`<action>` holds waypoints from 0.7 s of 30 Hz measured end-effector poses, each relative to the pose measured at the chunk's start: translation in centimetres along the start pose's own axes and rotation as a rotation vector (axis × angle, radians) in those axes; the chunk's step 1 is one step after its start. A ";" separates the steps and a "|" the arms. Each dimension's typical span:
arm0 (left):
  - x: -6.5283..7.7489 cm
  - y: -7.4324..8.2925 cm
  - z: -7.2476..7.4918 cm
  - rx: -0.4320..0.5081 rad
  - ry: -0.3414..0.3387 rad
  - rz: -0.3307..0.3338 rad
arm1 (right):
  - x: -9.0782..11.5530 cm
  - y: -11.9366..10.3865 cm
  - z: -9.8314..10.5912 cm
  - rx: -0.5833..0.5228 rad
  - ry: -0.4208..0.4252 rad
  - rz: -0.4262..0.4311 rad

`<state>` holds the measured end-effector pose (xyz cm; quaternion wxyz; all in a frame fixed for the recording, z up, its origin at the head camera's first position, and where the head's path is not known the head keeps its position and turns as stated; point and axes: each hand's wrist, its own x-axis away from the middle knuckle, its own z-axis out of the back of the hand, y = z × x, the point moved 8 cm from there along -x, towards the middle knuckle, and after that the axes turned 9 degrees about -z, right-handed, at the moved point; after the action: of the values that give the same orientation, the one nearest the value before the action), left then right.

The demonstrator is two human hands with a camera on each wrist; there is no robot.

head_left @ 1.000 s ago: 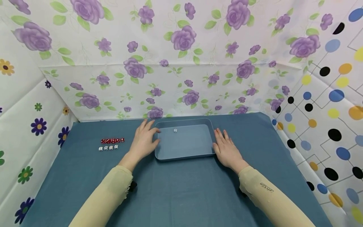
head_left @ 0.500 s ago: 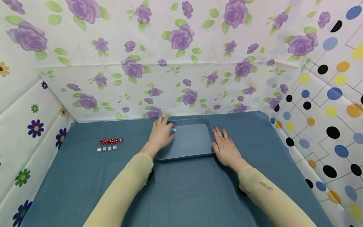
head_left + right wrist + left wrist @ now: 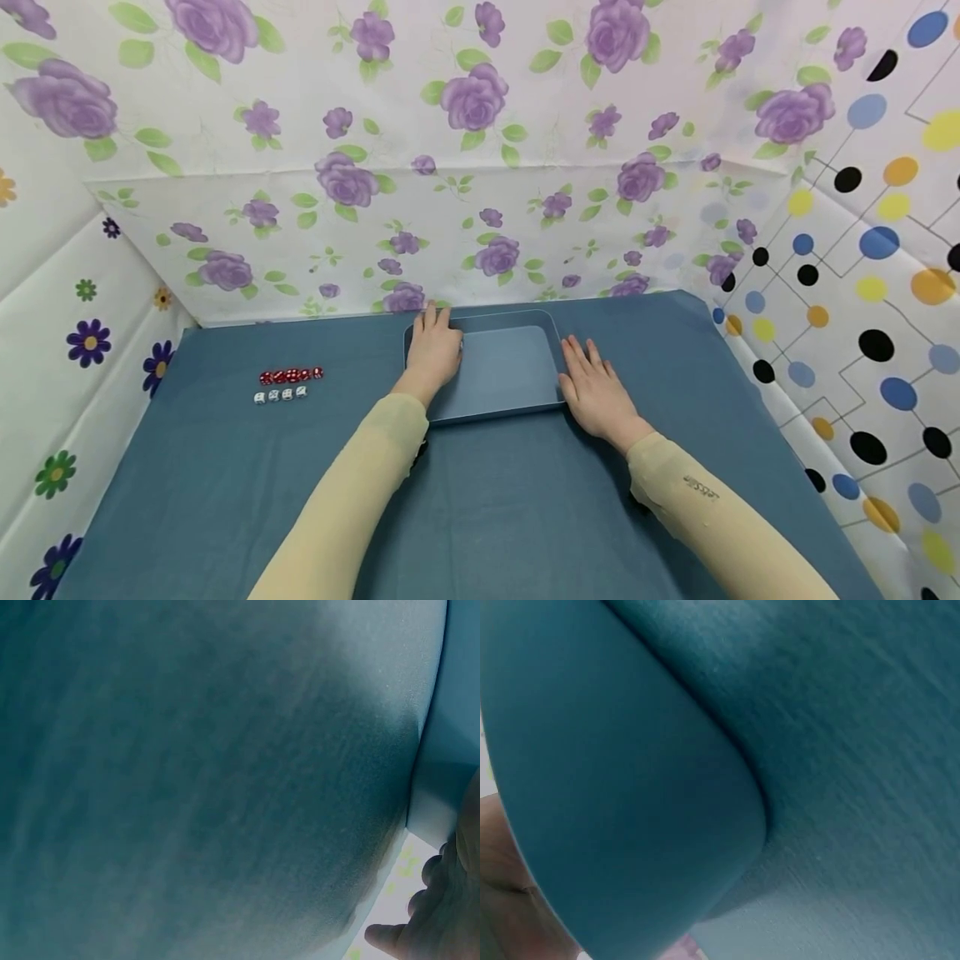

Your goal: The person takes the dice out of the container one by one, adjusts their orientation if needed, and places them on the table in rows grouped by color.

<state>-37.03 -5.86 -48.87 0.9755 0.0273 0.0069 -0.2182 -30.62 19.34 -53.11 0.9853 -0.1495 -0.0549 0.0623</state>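
A shallow blue-grey tray (image 3: 501, 409) lies on the cloth-covered table. Over its left part is my left hand (image 3: 435, 348), whose thumb and index finger close on a white die (image 3: 462, 344); only a sliver of the die shows. The other left fingers stretch toward the tray's back rim. My right hand (image 3: 596, 392) rests flat against the tray's right side, fingers straight. In the left wrist view the tray's outer wall (image 3: 630, 787) hides most of the hand. The right wrist view shows fingers (image 3: 442, 907) beside the tray's corner.
To the left of the tray, a row of several red dice (image 3: 292, 376) lies behind a row of several white dice (image 3: 281, 395). Blue cloth (image 3: 480, 508) covers the table. A floral sheet (image 3: 480, 167) hangs at the back, with patterned sheets at both sides.
My left hand has moved right from the tray's left edge to the white die, and its thumb and index finger have closed together there. The right hand stays at the tray's side.
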 end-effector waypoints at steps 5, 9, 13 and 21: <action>-0.3 -0.1 -0.3 -0.013 0.009 0.005 | 0.0 -0.1 0.1 -0.003 0.002 0.001; -0.2 -0.2 -0.1 -0.013 0.016 0.008 | 0.1 -0.3 0.2 0.001 0.003 0.003; -0.1 -0.3 0.0 -0.002 0.014 0.011 | 0.1 -0.3 0.2 0.002 0.001 0.002; 0.5 -0.6 0.6 -0.003 0.008 0.001 | 0.1 -0.3 0.2 -0.001 0.002 -0.003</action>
<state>-36.85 -6.60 -48.26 0.9756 0.0269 0.0108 -0.2177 -30.51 19.14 -52.81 0.9853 -0.1499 -0.0544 0.0607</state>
